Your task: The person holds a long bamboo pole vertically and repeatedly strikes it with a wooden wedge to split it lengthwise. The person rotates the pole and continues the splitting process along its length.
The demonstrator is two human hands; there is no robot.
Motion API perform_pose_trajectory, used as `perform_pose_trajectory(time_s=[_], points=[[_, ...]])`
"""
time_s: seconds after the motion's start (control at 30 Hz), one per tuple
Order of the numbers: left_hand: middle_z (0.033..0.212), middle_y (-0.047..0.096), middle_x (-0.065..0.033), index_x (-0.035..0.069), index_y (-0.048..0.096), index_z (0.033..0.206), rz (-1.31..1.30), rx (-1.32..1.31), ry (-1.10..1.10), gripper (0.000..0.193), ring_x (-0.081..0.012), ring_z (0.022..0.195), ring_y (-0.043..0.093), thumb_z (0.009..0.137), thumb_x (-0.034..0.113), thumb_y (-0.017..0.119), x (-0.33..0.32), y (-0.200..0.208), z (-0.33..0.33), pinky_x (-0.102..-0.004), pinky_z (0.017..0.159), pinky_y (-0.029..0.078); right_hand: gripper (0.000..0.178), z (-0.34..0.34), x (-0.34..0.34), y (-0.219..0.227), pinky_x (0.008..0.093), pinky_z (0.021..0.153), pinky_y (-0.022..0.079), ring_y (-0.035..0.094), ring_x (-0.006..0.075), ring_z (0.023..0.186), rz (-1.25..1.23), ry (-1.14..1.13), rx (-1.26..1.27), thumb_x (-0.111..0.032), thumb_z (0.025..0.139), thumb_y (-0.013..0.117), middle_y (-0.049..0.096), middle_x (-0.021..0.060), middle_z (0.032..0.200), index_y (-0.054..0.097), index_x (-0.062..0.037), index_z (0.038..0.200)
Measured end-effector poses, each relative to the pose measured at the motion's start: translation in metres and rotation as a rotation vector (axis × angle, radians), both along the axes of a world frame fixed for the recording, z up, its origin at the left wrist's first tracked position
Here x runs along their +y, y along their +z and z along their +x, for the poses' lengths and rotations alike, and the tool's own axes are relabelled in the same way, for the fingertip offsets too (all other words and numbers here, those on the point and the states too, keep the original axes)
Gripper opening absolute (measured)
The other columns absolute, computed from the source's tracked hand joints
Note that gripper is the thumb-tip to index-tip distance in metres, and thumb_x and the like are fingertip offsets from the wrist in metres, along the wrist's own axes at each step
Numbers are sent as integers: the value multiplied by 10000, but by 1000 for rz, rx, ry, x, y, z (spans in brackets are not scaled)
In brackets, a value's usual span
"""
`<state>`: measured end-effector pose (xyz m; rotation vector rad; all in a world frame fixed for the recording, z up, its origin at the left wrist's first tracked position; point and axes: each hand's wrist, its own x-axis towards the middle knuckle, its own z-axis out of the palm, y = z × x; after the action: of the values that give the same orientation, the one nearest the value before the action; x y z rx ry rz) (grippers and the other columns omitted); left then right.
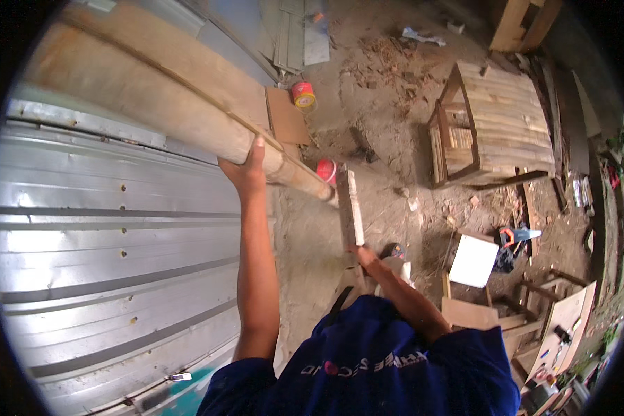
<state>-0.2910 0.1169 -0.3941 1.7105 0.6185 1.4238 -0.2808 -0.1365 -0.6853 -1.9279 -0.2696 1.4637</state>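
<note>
My left hand (245,168) is closed round the edge of a long tan wooden piece (159,111), which slants from the upper left down toward the middle. Its thumb lies along the top, and the other fingers are mostly hidden behind the wood. In front of my body, my right hand (364,257) grips the near end of a narrow wooden board (352,208) with a pale, worn edge. The far end of that board comes close to the lower end of the long piece; I cannot tell whether they touch.
A corrugated metal wall (118,243) stands at left. Two red cans (302,95) are on the dirt floor ahead. To the right are a slatted wooden frame (506,125), a white panel (473,261), a handsaw (520,236) and a low wooden table (565,336) with small tools.
</note>
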Motion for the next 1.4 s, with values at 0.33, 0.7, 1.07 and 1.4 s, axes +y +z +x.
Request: perform_pose_trajectory(time_s=[0.33,0.7,1.07,1.4], points=[[1287,566,-190,-109,456,1312,-95,-57,123,666,-267,1149,573,782,161,756,14,-11,-14,-376,1012,439,343,80,32,29,407,754,498,610,273,810,304,-863,-501,-338,991,553,632,103,859,582,4,971],[1319,531,-189,-98,427,1343,-11,-12,125,673,-276,1179,545,825,192,744,34,-14,-29,-389,1028,429,390,96,22,19,372,716,500,628,207,817,879,-917,-51,-400,953,561,649,63,861,618,-15,935],[1362,515,-190,-83,427,1372,-208,-69,133,717,-261,1227,520,851,273,767,55,8,-25,-379,1052,408,408,122,-65,-48,362,529,498,623,203,641,385,-396,225,-421,945,603,627,61,778,610,-22,1034],[1273,543,-172,-50,429,1330,-139,165,-37,763,-245,1148,552,772,262,844,42,51,6,-363,971,468,576,112,-155,75,365,671,523,660,199,755,460,-169,-517,-360,847,751,693,152,869,573,65,1194]])
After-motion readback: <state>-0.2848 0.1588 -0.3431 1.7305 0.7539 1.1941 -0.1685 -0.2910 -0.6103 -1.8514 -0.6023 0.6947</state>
